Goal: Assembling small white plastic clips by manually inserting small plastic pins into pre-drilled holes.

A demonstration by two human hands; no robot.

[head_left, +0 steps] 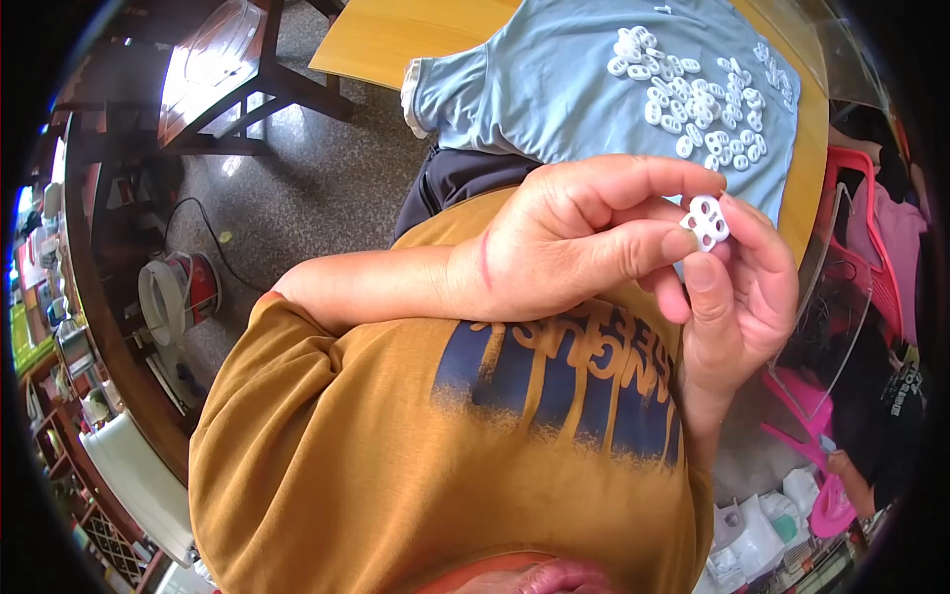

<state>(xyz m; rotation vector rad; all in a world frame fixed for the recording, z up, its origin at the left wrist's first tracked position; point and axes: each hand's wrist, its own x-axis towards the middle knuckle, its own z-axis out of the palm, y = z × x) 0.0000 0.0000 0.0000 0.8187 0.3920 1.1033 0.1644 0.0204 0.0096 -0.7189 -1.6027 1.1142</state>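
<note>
In front of my chest, a small white plastic cord lock (707,224) with several holes through it is held up between both hands. My left hand (594,223) pinches its left side, the thumb at its lower left edge and the index finger arching over its top. From the right, my right hand (742,297) curls around it, a finger against its right edge and the thumb just below. Beyond the hands, a loose pile of similar white pieces (698,104), many with two holes, is spread on a light blue shirt (554,89).
The shirt lies on a yellow wooden table (366,45). Smaller clear-white pieces (777,74) sit at its right. A dark wooden chair (233,89) stands far left, a bucket (173,297) on the floor. Close on the right are a pink chair (876,228) and another person's hand (849,480).
</note>
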